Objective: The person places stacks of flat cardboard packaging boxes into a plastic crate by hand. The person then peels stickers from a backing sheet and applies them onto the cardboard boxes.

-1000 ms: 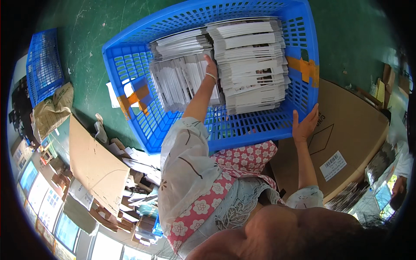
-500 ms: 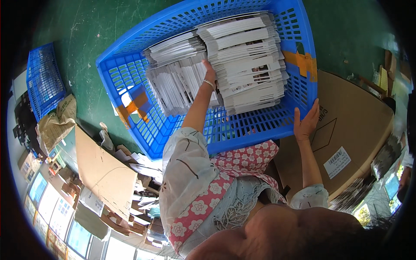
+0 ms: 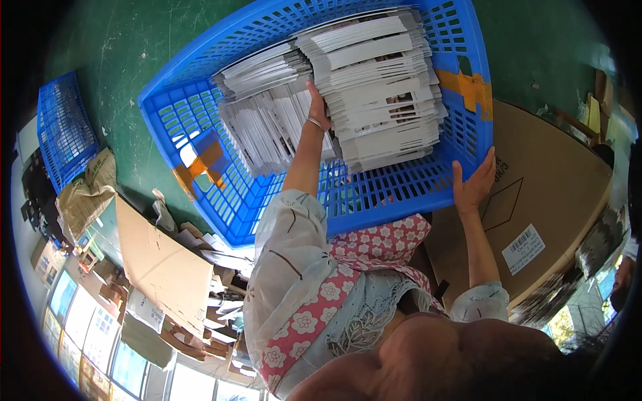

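Observation:
A large blue plastic basket [image 3: 374, 212] with slotted walls stands tilted in front of me. In its right part is a tall stack of folded white printed paper pieces [image 3: 374, 93]. More of them stand on edge in a left stack [image 3: 257, 127]. My left hand [image 3: 319, 107], a bangle on its wrist, reaches in between the two stacks. It lies along the right stack's left side, fingers stretched and partly hidden. Around the basket's near right corner my right hand [image 3: 475, 184] is cupped, thumb apart on the near rim, fingers on the outer side.
A big brown cardboard box [image 3: 548, 180] lies right of the basket. Another blue basket [image 3: 65, 127] sits at the far left, by a crumpled brown sack [image 3: 90, 190]. Below it stands a cardboard sheet [image 3: 164, 260]. The floor [image 3: 120, 87] is scuffed green.
The basket's left end and both stacks have shifted slightly left and up in the picture. My left hand has moved a little with them; my right hand stays at the corner.

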Motion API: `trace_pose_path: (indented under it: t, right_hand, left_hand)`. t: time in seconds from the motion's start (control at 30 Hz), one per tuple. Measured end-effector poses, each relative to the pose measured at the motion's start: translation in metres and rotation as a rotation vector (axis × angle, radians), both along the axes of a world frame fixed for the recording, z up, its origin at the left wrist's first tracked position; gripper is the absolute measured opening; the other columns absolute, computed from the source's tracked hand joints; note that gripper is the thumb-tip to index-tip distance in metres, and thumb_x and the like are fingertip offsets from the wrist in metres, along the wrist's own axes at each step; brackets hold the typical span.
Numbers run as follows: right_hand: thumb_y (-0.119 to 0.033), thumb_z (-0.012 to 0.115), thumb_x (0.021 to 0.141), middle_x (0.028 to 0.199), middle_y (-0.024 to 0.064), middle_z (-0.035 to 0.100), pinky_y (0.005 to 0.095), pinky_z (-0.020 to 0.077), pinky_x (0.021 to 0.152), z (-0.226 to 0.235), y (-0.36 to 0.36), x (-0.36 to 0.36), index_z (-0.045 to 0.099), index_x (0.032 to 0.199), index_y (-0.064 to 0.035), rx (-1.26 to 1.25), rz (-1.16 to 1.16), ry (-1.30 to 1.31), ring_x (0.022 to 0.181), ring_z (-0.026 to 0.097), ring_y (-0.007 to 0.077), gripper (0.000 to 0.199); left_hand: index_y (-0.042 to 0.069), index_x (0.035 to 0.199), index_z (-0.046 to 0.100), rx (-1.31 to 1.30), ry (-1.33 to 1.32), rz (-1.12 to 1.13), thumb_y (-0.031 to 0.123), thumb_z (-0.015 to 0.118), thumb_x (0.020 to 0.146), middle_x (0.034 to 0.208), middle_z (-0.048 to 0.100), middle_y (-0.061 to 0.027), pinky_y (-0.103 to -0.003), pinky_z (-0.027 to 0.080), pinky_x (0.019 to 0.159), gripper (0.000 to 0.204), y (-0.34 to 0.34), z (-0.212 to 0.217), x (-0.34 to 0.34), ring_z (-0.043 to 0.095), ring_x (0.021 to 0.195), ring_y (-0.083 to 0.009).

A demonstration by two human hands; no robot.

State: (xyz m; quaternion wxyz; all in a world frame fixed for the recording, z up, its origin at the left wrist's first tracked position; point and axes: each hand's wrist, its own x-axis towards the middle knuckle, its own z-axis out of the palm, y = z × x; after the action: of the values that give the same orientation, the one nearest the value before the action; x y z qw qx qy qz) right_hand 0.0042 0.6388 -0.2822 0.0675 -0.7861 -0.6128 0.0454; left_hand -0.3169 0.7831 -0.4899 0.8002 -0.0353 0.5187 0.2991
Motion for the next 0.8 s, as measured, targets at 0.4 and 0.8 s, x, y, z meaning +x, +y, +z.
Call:
trace_pose_path:
  t: [0.4, 0.8]
  right_hand:
    - [-0.043, 0.056, 0.09, 0.137, 0.0262, 0.037, 0.0501, 0.0323, 0.101, -0.001, -0.011, 0.007, 0.021, 0.145, 0.0008, -0.022, -0.017, 0.066, 0.123, 0.039, 0.0418, 0.079]
    - [-0.044, 0.058, 0.088, 0.135, 0.024, 0.039, 0.0496, 0.0335, 0.1, 0.003, -0.006, -0.001, 0.022, 0.144, 0.0, 0.008, -0.009, -0.005, 0.121, 0.042, 0.0402, 0.08]
  left_hand:
    - [0.002, 0.143, 0.033, 0.377, 0.538, 0.218, 0.075, 0.02, 0.087, 0.143, 0.041, -0.0133, -0.029, 0.021, 0.109, 0.093, 0.054, -0.011, -0.031, 0.036, 0.134, -0.023]
    - [0.008, 0.15, 0.011, 0.433, 0.577, 0.117, 0.08, 0.02, 0.083, 0.157, 0.011, -0.0062, -0.032, 0.007, 0.114, 0.099, 0.064, -0.035, -0.004, 0.01, 0.144, -0.0202]
